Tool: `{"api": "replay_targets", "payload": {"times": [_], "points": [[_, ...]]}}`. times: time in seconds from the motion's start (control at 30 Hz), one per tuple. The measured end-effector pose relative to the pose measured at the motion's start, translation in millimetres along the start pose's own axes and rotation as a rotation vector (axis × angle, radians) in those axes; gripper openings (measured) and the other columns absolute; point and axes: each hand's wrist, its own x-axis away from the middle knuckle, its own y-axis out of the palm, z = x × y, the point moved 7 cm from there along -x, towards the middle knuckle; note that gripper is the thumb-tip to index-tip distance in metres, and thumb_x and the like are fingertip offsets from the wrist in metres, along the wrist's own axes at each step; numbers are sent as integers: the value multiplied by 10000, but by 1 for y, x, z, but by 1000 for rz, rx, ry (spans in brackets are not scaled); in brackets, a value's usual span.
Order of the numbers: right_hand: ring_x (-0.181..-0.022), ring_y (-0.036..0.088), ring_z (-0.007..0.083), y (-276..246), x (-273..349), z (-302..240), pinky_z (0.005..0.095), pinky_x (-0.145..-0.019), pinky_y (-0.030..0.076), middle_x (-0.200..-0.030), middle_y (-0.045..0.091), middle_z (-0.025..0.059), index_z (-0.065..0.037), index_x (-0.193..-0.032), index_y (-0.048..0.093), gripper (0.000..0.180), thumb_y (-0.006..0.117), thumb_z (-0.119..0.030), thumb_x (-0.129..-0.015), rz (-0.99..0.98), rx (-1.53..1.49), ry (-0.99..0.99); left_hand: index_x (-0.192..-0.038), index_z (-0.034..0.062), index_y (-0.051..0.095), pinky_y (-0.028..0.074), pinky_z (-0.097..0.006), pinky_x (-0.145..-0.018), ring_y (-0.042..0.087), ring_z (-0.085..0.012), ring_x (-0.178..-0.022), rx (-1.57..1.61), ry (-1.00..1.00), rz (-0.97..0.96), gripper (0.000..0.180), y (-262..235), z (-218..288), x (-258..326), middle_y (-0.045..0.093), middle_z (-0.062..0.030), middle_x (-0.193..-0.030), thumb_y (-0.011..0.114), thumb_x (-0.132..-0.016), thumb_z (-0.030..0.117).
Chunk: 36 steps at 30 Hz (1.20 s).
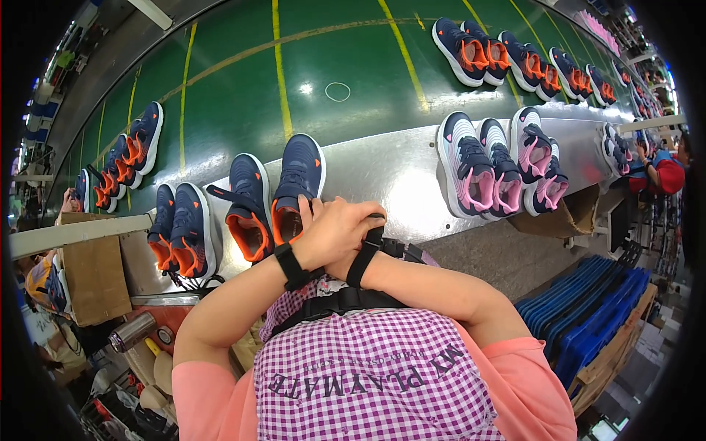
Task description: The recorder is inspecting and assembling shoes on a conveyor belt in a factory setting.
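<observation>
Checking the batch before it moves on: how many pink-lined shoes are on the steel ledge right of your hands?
4 clearly: pink-lined shoe one, the next, a third and a fourth, side by side. More light shoes sit farther right, too small to count.

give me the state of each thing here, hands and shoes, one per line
left hand: laid over the right hand, empty
right hand: mostly hidden under the left
nearest navy and orange shoe: on the metal ledge, heel at the hands
navy and pink shoes: on the ledge, untouched
green belt: carries more navy and orange shoes
</observation>
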Motion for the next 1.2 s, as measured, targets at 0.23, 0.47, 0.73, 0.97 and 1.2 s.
{"api": "replay_targets", "payload": {"times": [0.23,0.47,0.73,0.97,1.2], "points": [[-929,510,300,9,-9,0,490,-869,366,-1033,527,183,35,-1302,440,595,531,-254,-790,0,-5,10,-957,116,676,479,-299,-722,632,-231,-781,62,280,142,150,-30,19,35,645,-83,-854,658,-807,114],[-916,513,301,5,0,5,487,-855,374,-1005,535,179,43,-1290,452,582,535,-239,-788,-2,4,-5,-945,82,688,515,-310,-715,633,-234,-808,76,387,230,187,-34,21,52,635,-63,-930,689,-762,40],[-844,547,294,17,2,3,480,-885,368,-933,578,189,93,-1279,431,600,507,-256,-797,19,149,-5,-1017,40,679,479,-313,-771,601,-247,-858,91,407,202,267,-31,30,55,590,-87,-942,693,-752,9],[-825,554,286,18,1,2,470,-899,359,-894,592,176,94,-1279,430,594,506,-253,-803,-61,106,-63,-996,62,690,384,-377,-863,569,-250,-881,187,317,229,235,-28,20,50,601,-80,-910,680,-761,53],[-805,560,277,13,0,4,460,-912,350,-855,605,162,95,-1279,429,588,504,-250,-808,-150,68,-109,-1000,38,678,470,-321,-774,611,-235,-853,187,287,281,241,-36,18,48,621,-86,-907,687,-759,39]]}}
